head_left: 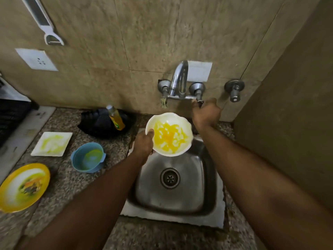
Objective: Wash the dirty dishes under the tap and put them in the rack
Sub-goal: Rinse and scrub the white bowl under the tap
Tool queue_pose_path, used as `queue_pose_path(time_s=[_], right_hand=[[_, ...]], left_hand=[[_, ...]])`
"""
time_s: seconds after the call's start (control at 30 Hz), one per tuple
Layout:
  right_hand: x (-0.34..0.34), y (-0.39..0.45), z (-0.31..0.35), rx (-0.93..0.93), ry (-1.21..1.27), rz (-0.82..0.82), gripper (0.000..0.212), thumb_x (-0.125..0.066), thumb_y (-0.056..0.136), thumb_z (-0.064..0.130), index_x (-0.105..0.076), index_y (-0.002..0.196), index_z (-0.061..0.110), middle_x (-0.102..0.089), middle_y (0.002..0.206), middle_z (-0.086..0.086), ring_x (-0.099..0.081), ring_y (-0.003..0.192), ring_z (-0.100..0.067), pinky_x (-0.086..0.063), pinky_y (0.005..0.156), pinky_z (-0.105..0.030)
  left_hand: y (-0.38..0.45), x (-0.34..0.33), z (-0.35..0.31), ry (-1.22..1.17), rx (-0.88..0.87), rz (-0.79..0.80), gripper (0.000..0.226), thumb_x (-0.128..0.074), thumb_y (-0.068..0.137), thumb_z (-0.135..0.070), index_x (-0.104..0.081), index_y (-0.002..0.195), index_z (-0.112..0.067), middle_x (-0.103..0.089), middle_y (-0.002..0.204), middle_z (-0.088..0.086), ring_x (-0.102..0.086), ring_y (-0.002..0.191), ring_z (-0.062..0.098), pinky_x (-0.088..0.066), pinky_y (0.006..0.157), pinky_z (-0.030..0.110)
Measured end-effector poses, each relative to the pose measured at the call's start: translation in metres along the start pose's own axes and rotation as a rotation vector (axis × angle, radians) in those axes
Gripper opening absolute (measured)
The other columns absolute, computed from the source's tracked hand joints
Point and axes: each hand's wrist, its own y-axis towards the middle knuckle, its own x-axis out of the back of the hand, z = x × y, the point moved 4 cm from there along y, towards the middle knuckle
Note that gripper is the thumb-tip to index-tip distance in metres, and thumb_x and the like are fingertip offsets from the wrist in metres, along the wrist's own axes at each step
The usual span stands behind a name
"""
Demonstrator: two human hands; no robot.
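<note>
A white scalloped bowl (169, 135) smeared with yellow residue hangs over the back of the steel sink (207, 186). My left hand (144, 146) grips its left rim, thumb inside. My right hand (205, 112) is curled around the right tap handle (198, 95) under the chrome tap (179, 78). No water is visible from the spout. On the counter to the left lie a dirty white square plate (52, 143), a blue bowl (88, 157) and a yellow-rimmed plate (23, 186) with food scraps.
A yellow soap bottle (115, 117) stands on a black cloth (100, 123) behind the counter dishes. A second valve (234, 90) juts from the wall right of the tap. A side wall (288, 123) closes the right. A dark stove edge (10, 118) is far left.
</note>
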Motion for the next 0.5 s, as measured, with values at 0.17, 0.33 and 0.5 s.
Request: queue_pose_path(time_s=[0.17, 0.33, 0.5], right_hand=[[0.000, 0.001, 0.006, 0.233, 0.049, 0.035, 0.027, -0.057, 0.099, 0.032, -0.067, 0.115, 0.013, -0.073, 0.097, -0.018, -0.067, 0.091, -0.040, -0.049, 0.072, -0.037], [-0.003, 0.007, 0.002, 0.217, 0.079, 0.020, 0.025, -0.049, 0.101, 0.018, -0.070, 0.110, 0.009, -0.073, 0.099, -0.019, -0.066, 0.091, -0.039, -0.035, 0.067, -0.030], [-0.005, -0.001, -0.006, 0.045, 0.161, 0.094, 0.034, -0.060, 0.097, 0.037, -0.058, 0.113, 0.008, -0.072, 0.100, -0.015, -0.068, 0.090, -0.034, -0.045, 0.070, -0.029]], left_hand=[[0.003, 0.000, -0.004, 0.027, -0.024, -0.008, 0.035, -0.053, 0.106, -0.033, -0.065, 0.113, -0.001, -0.068, 0.083, 0.021, -0.060, 0.051, 0.025, -0.039, 0.034, 0.022], [0.005, 0.008, -0.002, 0.030, -0.034, -0.011, 0.035, -0.056, 0.102, -0.037, -0.067, 0.113, -0.006, -0.073, 0.094, 0.025, -0.068, 0.062, 0.034, -0.046, 0.040, 0.027], [0.006, 0.016, 0.004, 0.084, -0.047, -0.037, 0.041, -0.057, 0.092, -0.049, -0.071, 0.104, -0.013, -0.075, 0.092, 0.018, -0.072, 0.078, 0.041, -0.057, 0.062, 0.045]])
